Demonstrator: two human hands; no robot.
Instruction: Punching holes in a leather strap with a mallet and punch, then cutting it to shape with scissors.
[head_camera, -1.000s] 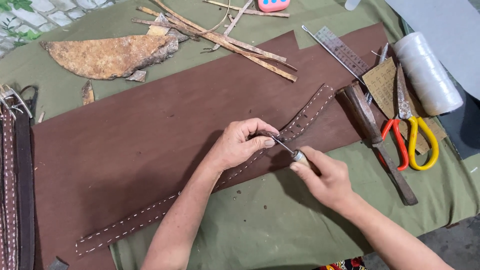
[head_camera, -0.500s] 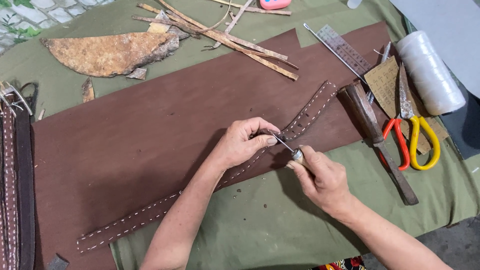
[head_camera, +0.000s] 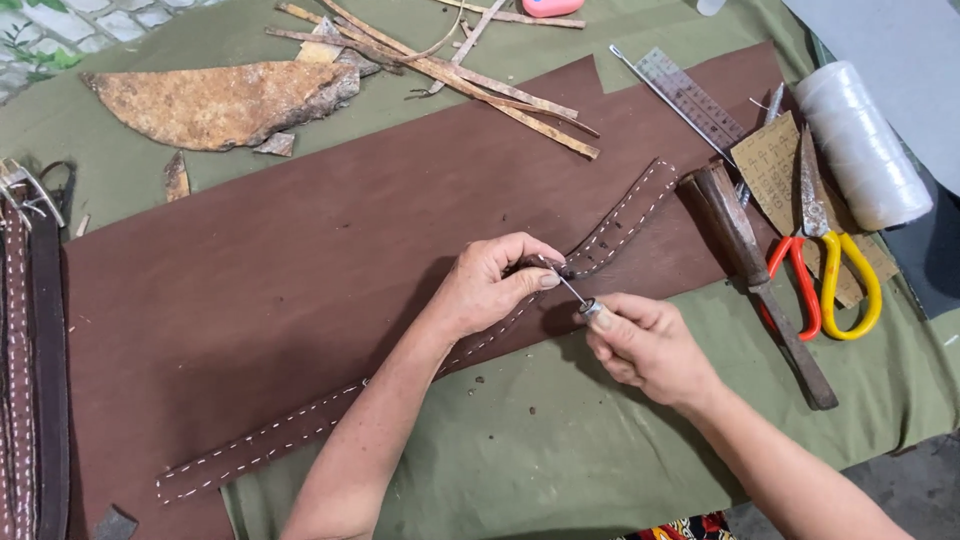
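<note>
L hand (head_camera: 487, 285): pinches stitched brown strap (head_camera: 610, 230), mid-table on big leather sheet (head_camera: 300, 260).
R hand (head_camera: 645, 345): fist shut on awl (head_camera: 575, 295).
Change: awl tip sits bit closer to strap vs 1 s ago; poke looks underway.
Right side: scissors (head_camera: 825, 270), thread spool (head_camera: 860, 145).

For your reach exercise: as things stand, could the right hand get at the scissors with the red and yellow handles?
Probably yes, once freed. The right hand grips an awl; the scissors lie to its right, uncovered, with only a wooden-handled tool between.
</note>
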